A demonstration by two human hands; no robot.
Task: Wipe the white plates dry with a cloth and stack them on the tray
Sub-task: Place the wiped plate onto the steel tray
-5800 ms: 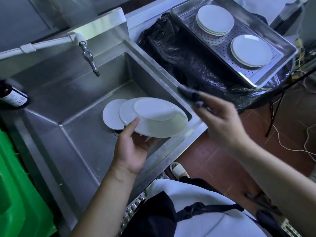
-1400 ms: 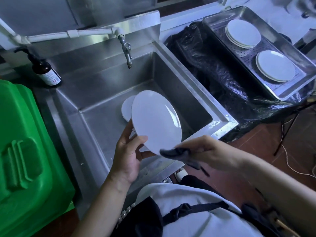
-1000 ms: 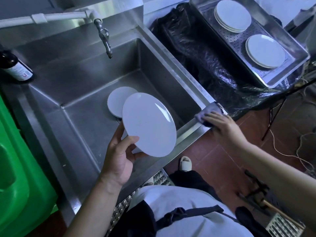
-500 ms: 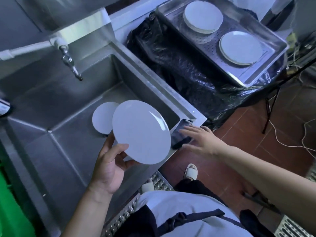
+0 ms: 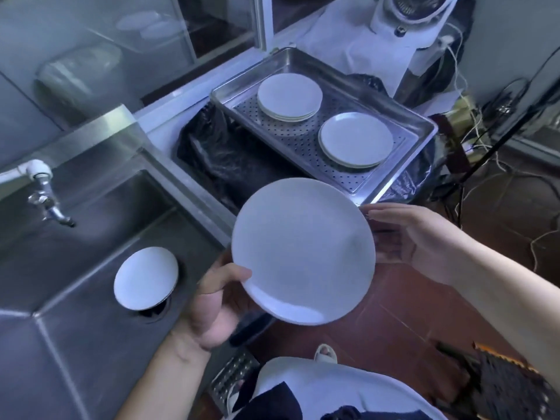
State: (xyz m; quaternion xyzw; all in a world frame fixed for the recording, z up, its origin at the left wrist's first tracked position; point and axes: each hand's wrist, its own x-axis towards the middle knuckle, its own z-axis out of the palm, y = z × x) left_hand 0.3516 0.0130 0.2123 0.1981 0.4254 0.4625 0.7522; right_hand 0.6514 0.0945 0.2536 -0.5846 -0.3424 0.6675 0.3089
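Observation:
My left hand (image 5: pixel 219 301) grips a white plate (image 5: pixel 303 253) by its lower left rim, thumb on its face, and holds it in the air between the sink and the tray. My right hand (image 5: pixel 415 237) is at the plate's right rim with fingers straight and holds nothing. The dark cloth (image 5: pixel 251 327) lies on the sink's front edge, mostly hidden under the plate and my left hand. The steel tray (image 5: pixel 421 124) carries two stacks of white plates, the far stack (image 5: pixel 289 97) and the near stack (image 5: pixel 354 139). One more white plate (image 5: pixel 146 278) lies in the sink.
The steel sink (image 5: pixel 91 237) fills the left, with a tap (image 5: pixel 45 198) over it. A black plastic bag (image 5: pixel 224 159) sits under and beside the tray. Cables (image 5: pixel 497 165) and a stand crowd the right. A white appliance (image 5: pixel 409 13) stands behind the tray.
My right hand has let go of the cloth on the sink edge and come up to the plate's right rim. My left hand has carried the plate rightward toward the tray.

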